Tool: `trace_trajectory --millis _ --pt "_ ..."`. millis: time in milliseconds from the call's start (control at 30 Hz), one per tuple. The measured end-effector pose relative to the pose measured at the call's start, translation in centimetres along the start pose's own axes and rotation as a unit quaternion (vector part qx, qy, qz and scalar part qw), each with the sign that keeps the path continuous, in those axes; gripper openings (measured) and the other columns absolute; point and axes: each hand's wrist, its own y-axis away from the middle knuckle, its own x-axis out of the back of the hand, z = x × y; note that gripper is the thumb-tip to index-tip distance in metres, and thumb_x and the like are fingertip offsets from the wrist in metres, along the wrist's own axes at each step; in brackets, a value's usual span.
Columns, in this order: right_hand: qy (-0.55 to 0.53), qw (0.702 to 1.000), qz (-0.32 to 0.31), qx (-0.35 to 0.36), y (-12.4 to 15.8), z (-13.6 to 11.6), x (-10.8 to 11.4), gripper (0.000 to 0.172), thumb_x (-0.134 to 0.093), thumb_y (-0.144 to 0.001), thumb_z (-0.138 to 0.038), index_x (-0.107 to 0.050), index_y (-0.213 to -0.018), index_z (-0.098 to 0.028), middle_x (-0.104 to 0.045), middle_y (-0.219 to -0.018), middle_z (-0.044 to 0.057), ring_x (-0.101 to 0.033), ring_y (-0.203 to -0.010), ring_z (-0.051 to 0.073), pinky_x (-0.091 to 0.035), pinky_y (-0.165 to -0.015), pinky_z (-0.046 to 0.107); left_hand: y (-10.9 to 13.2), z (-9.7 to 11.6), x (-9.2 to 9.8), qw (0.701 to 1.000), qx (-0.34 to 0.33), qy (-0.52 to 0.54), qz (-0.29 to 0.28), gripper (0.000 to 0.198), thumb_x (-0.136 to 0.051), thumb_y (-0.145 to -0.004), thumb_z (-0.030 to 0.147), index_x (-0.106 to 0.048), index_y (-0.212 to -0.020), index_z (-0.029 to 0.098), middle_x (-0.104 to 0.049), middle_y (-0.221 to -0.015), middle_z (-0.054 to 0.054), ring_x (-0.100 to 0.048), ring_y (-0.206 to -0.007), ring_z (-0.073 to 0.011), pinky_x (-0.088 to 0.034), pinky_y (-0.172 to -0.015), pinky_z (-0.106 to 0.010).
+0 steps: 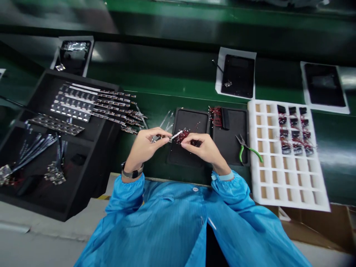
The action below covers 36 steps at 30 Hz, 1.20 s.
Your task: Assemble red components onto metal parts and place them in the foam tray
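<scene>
My left hand (148, 145) pinches a thin pale strip (177, 135) with a small part at its end, over the left edge of a black tray (190, 115). Close by on the right, my right hand (202, 147) has its thumb and forefinger pressed together beside a heap of small red-wired parts (183, 137). Whatever lies between those fingertips is too small to make out. More flat strips (167, 120) lie just beyond my left hand.
Green-handled pliers (242, 144) rest on a second black tray (230, 148). To the right stands a white compartment tray (254, 148) with black, red-wired parts. A black bin (97, 148) on the left holds circuit strips. Tablet-like panels (239, 74) lie on the conveyor behind.
</scene>
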Motion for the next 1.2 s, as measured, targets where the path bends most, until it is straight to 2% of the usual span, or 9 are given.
trace_trajectory --millis 167,300,633,867,1067,1200 --pt "0.006 1.000 -0.029 0.011 -0.1 0.3 -0.2 0.017 -0.074 -0.094 -0.035 -0.080 -0.090 -0.020 -0.078 -0.083 0.004 -0.068 -0.076 0.019 -0.053 -0.075 0.033 -0.5 -0.3 -1.0 0.997 0.013 -0.023 -0.067 0.015 -0.079 -0.088 0.027 -0.082 -0.101 0.022 -0.080 -0.093 -0.004 -0.073 -0.087 -0.0202 -0.054 -0.081 -0.031" --pt "0.012 0.999 -0.042 0.006 0.0 0.5 -0.2 0.015 -0.074 -0.094 -0.032 -0.079 -0.089 -0.019 -0.079 -0.087 0.004 -0.070 -0.079 0.019 -0.053 -0.077 0.031 -0.7 -0.2 -1.6 0.996 0.016 -0.035 -0.084 0.009 -0.078 -0.087 0.025 -0.081 -0.094 0.021 -0.081 -0.091 -0.004 -0.074 -0.087 -0.0208 -0.054 -0.082 -0.031" --pt "0.021 0.998 -0.062 -0.009 -0.1 0.3 -0.3 0.013 -0.072 -0.093 -0.027 -0.078 -0.089 -0.017 -0.079 -0.084 0.003 -0.070 -0.076 0.016 -0.052 -0.075 0.027 -0.8 -0.2 -1.9 0.992 0.020 -0.060 -0.112 0.007 -0.077 -0.088 0.021 -0.080 -0.094 0.020 -0.081 -0.091 -0.002 -0.073 -0.085 -0.0184 -0.053 -0.078 -0.029" --pt "0.034 0.998 -0.045 -0.017 0.1 0.6 -0.3 0.010 -0.071 -0.092 -0.022 -0.078 -0.087 -0.018 -0.080 -0.084 0.002 -0.073 -0.078 0.017 -0.053 -0.076 0.028 -0.9 0.0 -2.4 0.989 0.010 -0.104 -0.104 0.005 -0.076 -0.087 0.016 -0.080 -0.088 0.019 -0.080 -0.087 -0.002 -0.072 -0.082 -0.0178 -0.052 -0.078 -0.030" --pt "0.010 0.999 -0.036 -0.039 0.1 0.5 -0.4 0.008 -0.073 -0.091 -0.023 -0.079 -0.088 -0.018 -0.081 -0.086 0.003 -0.075 -0.081 0.018 -0.054 -0.077 0.029 -1.1 0.4 -2.5 0.990 0.019 -0.097 -0.102 0.005 -0.078 -0.086 0.016 -0.080 -0.087 0.019 -0.081 -0.087 -0.003 -0.072 -0.081 -0.0185 -0.052 -0.078 -0.030" --pt "0.016 0.999 -0.017 -0.049 0.3 0.5 -0.6 0.010 -0.073 -0.091 -0.024 -0.080 -0.087 -0.018 -0.081 -0.084 0.004 -0.074 -0.078 0.018 -0.054 -0.074 0.029 -1.1 0.7 -2.7 0.987 0.005 -0.134 -0.084 0.004 -0.079 -0.086 0.017 -0.081 -0.086 0.021 -0.081 -0.087 -0.002 -0.072 -0.083 -0.0195 -0.051 -0.089 -0.035"
